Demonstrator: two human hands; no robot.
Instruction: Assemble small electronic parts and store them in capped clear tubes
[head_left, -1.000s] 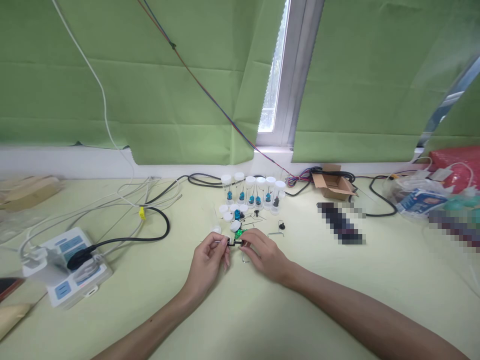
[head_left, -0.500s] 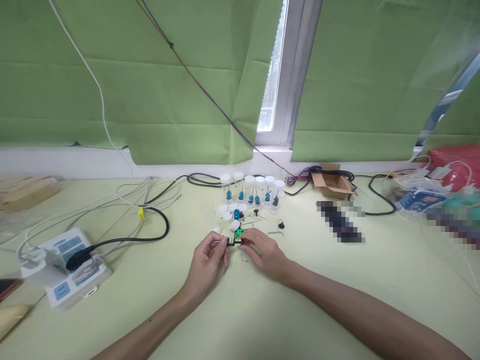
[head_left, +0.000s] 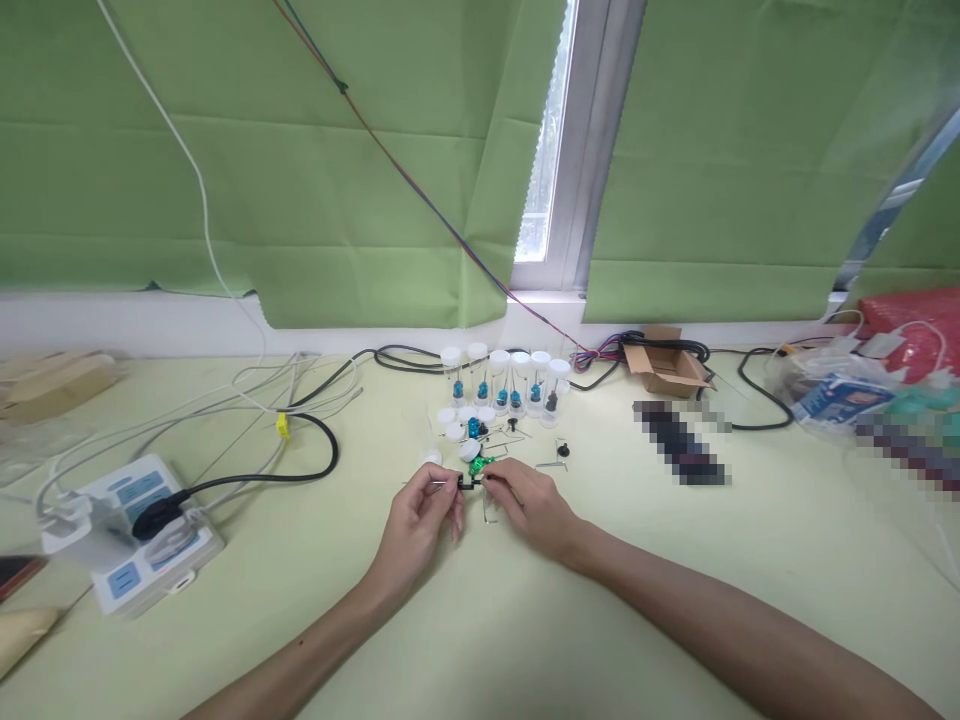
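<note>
My left hand [head_left: 416, 510] is closed in a pinch on a small black part [head_left: 466, 483], and a thin metal rod sticks out to the left past its fingers. At the part's right end, the thumb and forefinger of my right hand [head_left: 536, 500] are pinched together on a small black piece, mostly hidden by the fingertips. Just beyond the fingers lies a shiny green piece [head_left: 478, 465], beside a white cap [head_left: 470, 450]. An L-shaped metal key [head_left: 490, 518] rests on the table under the right fingertips.
Several clear tubes with white lids [head_left: 499, 380] stand behind the hands, holding blue or black pieces. Loose caps, a blue piece [head_left: 473, 428] and metal keys [head_left: 553, 464] lie before them. A power strip [head_left: 120, 590] with cables is at left, an open cardboard box [head_left: 667, 375] at back right.
My left hand has shifted slightly right with the black part. The right fingertips have changed their pinch a little, staying at the part's right end.
</note>
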